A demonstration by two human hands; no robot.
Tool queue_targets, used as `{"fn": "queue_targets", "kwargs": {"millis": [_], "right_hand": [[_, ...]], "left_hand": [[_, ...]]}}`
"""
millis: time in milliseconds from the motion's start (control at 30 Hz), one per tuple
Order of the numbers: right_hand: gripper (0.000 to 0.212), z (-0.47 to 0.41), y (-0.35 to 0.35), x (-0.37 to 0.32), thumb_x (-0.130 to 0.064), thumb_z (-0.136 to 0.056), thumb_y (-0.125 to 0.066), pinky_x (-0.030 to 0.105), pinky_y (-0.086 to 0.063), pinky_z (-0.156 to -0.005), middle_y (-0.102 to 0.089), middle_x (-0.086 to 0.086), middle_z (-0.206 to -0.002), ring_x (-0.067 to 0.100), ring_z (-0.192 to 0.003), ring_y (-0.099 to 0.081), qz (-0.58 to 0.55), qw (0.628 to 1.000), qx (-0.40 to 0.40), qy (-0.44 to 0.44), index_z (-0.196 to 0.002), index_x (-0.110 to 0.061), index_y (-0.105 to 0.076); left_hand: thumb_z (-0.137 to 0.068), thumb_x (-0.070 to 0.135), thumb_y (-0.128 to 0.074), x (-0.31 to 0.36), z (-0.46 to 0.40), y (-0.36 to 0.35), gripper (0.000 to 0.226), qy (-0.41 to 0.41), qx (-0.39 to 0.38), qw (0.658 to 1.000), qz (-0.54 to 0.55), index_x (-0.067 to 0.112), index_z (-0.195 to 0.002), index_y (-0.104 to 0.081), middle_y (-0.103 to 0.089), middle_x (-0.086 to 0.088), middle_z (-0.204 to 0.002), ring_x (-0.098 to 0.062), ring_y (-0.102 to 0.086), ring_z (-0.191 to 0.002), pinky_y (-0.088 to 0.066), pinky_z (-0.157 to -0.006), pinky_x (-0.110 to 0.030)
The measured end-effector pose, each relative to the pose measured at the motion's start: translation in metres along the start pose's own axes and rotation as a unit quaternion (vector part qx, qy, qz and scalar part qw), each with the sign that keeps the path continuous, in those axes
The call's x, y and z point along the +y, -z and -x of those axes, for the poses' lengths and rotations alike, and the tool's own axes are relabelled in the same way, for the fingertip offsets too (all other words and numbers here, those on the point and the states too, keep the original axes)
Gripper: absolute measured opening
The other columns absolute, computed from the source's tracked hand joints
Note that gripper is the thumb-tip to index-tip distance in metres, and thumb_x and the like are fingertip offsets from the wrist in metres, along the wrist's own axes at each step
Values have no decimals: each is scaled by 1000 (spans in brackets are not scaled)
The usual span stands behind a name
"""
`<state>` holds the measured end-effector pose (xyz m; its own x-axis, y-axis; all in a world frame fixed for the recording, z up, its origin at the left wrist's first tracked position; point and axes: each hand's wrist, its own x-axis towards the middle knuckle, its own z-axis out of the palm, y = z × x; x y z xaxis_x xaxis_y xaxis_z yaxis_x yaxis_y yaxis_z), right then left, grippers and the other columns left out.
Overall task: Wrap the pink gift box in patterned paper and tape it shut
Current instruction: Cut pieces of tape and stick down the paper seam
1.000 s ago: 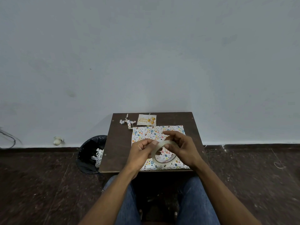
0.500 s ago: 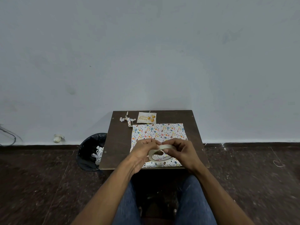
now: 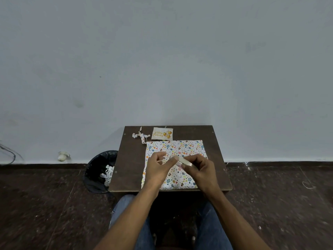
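Left of my dark wooden table (image 3: 129,159), a round black-lined bin (image 3: 98,170) holds white paper scraps (image 3: 107,175). The flat, multicoloured patterned paper (image 3: 177,147) covers the table centre; no pink box shows. My right hand (image 3: 201,170) grips a pale tape roll (image 3: 185,161), largely hidden; my left hand (image 3: 159,166) pinches its blurred end with curled fingers.
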<state>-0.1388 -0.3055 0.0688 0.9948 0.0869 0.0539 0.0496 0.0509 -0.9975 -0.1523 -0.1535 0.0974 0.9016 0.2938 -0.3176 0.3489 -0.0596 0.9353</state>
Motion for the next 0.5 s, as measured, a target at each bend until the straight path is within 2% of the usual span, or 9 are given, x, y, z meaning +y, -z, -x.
{"fn": "queue_targets", "kwargs": {"millis": [100, 167, 200, 267, 367, 500], "right_hand": [[21, 6, -14, 7, 3, -81, -75, 33, -52, -66, -69, 2, -77, 15, -73, -63, 35, 998, 53, 6, -80, -16, -65], [19, 12, -23, 11, -2, -83, -75, 29, -51, -70, -68, -7, -78, 10, -75, -63, 86, 995, 52, 21, -81, -17, -64], [17, 16, -27, 12, -3, -83, -75, 25, -51, -71, -69, -11, -81, 8, -78, -64, 102, 993, 44, 27, -84, -16, -64], [20, 23, -33, 13, -3, -84, -74, 24, -52, -76, -71, -13, -87, 9, -84, -67, 94, 995, 13, 32, -95, -17, -64], [35, 28, -34, 16, 2, -85, -72, 34, -56, -86, -75, 1, -95, 19, -93, -72, 16, 1000, -9, 5, -113, -16, -60], [30, 23, -34, 18, 2, -83, -74, 45, -56, -89, -76, 7, -98, 24, -94, -73, -20, 1000, 10, -12, -108, -11, -66]], "left_hand": [[-89, 46, -65, 5, 9, -8, 35, 103, -10, 994, 29, 12, -86, -59, -62, 0, -89, -14, -59, -82, -43, -70, -28], [-93, 42, -59, 6, 13, -11, 31, 161, -39, 982, 95, 13, -90, -69, -72, -3, -89, -16, -67, -87, -46, -74, -34], [-94, 37, -59, 6, 13, -12, 28, 161, -42, 978, 126, 14, -95, -72, -75, -5, -94, -17, -69, -91, -50, -78, -37], [-95, 29, -59, 6, 12, -13, 23, 121, -24, 981, 150, 12, -97, -75, -75, -9, -97, -17, -69, -89, -53, -80, -36], [-97, 23, -57, 8, 13, -11, 22, 68, -33, 984, 160, 9, -97, -75, -75, -5, -88, -12, -67, -77, -47, -64, -21], [-99, 12, -52, 5, 16, -9, 25, -2, -59, 988, 143, 4, -92, -74, -74, -7, -83, -13, -68, -75, -49, -63, -16]]}}
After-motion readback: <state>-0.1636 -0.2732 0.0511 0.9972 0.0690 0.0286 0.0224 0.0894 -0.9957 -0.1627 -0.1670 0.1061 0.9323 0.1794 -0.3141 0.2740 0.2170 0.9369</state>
